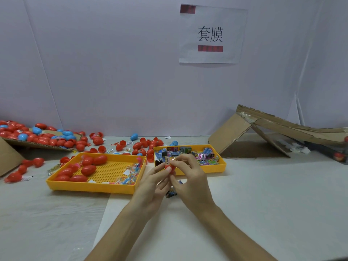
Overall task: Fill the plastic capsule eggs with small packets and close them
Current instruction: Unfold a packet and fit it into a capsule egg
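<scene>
My left hand (pixel 153 187) grips a red capsule egg (pixel 168 167) at the middle of the table. My right hand (pixel 190 178) pinches a small printed packet (pixel 168 160) at the egg's top; further small packets (pixel 172 192) show under its palm. Behind my hands a small yellow tray (pixel 222 162) holds many colourful packets (pixel 188 152). To the left, a larger yellow tray (pixel 90 186) carries several closed red eggs (pixel 88 169) and small clear toy bags (pixel 130 176).
Loose red and blue egg halves (pixel 143 146) lie scattered behind the trays. A flat cardboard box (pixel 37 143) at far left is heaped with eggs. A collapsed cardboard box (pixel 263 132) leans at the right. A paper sign (pixel 211 34) hangs on the white wall.
</scene>
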Tool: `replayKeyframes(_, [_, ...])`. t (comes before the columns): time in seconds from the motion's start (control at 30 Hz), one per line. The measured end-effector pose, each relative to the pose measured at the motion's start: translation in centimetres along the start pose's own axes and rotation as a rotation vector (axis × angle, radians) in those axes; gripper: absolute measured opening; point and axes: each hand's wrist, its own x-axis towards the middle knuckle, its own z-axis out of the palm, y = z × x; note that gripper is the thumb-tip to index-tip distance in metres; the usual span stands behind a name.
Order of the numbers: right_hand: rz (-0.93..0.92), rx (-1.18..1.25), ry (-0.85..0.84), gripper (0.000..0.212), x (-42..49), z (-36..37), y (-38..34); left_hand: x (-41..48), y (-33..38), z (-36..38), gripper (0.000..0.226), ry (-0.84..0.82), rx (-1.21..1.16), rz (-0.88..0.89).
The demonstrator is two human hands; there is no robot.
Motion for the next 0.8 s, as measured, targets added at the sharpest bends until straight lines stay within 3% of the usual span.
replayKeyframes(0.17, [-0.027,-0.028,0.022,0.031,0.03,0.08,0.02,-0.25,0.12,0.29,0.046,-0.05,-0.037,0.008])
replayKeyframes(0.4, [-0.065,-0.018,0.023,0.028,-0.14,0.18,0.28,-0.29,0.33,0.21,0.019,-0.065,-0.068,-0.013])
replayKeyframes(0.6, [0.002,0.041,0.079,0.044,-0.12,0.18,0.17,-0.26,0.63,0.18,0.015,-0.07,-0.112,-0.03])
replayKeyframes(0.8, [0.017,-0.016,0.128,0.036,-0.27,0.22,0.29,-0.22,0.64,0.17,0.015,-0.095,-0.13,-0.035])
